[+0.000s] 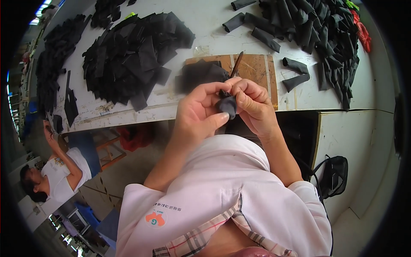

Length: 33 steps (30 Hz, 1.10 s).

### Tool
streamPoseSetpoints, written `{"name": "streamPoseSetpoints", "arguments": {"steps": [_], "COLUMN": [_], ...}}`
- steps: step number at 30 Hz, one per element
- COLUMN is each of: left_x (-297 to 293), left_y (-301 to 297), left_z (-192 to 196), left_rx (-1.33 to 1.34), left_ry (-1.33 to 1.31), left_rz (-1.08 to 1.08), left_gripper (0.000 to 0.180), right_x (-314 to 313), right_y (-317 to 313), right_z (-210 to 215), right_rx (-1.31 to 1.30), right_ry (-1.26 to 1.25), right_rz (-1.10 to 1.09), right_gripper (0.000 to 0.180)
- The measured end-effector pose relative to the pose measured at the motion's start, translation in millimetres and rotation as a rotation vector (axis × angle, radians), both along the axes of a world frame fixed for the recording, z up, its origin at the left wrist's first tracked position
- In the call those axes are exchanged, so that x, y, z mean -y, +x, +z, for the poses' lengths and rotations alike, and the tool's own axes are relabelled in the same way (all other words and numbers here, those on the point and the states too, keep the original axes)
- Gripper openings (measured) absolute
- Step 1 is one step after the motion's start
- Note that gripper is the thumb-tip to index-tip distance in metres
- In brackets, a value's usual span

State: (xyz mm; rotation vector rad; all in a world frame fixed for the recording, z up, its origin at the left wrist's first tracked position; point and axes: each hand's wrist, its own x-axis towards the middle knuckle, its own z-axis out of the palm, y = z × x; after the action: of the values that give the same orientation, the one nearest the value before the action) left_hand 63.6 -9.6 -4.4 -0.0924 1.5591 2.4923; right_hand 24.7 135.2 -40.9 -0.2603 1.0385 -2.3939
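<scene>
My left hand [195,112] and my right hand [258,107] meet above the table's near edge, both closed on a small black fabric piece [227,106]. The left thumb presses its lower end, while the right thumb and fingers pinch its upper part. From behind the fingertips a thin dark stick [237,64] points up and away; its lower end is hidden, so I cannot tell which hand bears it. Just beyond my hands, a stack of black fabric pieces [201,75] lies on a brown cardboard sheet [253,70].
Flat black fabric pieces [128,58] form a big heap to the left on the white table [171,101]. Rolled black fabric tubes [299,25] are piled at the far right, near a red plastic bag [362,32]. A co-worker [64,171] sits at the left. A black bag [335,176] hangs at the right.
</scene>
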Motion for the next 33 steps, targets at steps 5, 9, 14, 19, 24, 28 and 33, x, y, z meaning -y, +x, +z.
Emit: {"name": "streamPoseSetpoints", "arguments": {"steps": [5, 9, 14, 19, 24, 28, 33], "left_x": [-21.2, -27.4, -20.7, -6.5, 1.4, 0.3, 5.3], "left_y": [0.7, -8.0, -24.5, -41.5, -59.6, -64.8, -67.4], "left_z": [-10.3, 1.9, 15.6, 27.8, 30.2, -8.2, -38.1], "left_rx": [-0.235, -0.263, -0.432, -0.133, 0.031, 0.266, 0.486], "left_ry": [-0.397, -0.334, -0.359, 0.211, 0.994, 0.811, 1.009], "left_rz": [0.293, 0.331, 0.404, 0.12, -0.394, -0.162, -0.052], "left_gripper": [0.014, 0.012, 0.01, 0.01, 0.019, 0.022, 0.015], "right_x": [-2.3, -2.0, 1.6, -3.6, -6.8, -18.5, -9.6], "right_y": [-3.4, -10.6, -18.5, -33.2, -49.5, -61.0, -53.5], "right_z": [21.6, 42.7, 65.2, 73.7, 80.0, 21.9, 7.8], "right_rx": [-0.355, -0.561, -0.546, -0.512, -0.3, 0.03, 0.091], "right_ry": [0.397, 0.55, 0.612, 0.734, 0.582, 0.441, 0.414], "right_rz": [-0.219, -0.326, -0.322, -0.285, -0.149, 0.08, 0.029], "right_gripper": [0.01, 0.008, 0.012, 0.02, 0.028, 0.026, 0.027]}}
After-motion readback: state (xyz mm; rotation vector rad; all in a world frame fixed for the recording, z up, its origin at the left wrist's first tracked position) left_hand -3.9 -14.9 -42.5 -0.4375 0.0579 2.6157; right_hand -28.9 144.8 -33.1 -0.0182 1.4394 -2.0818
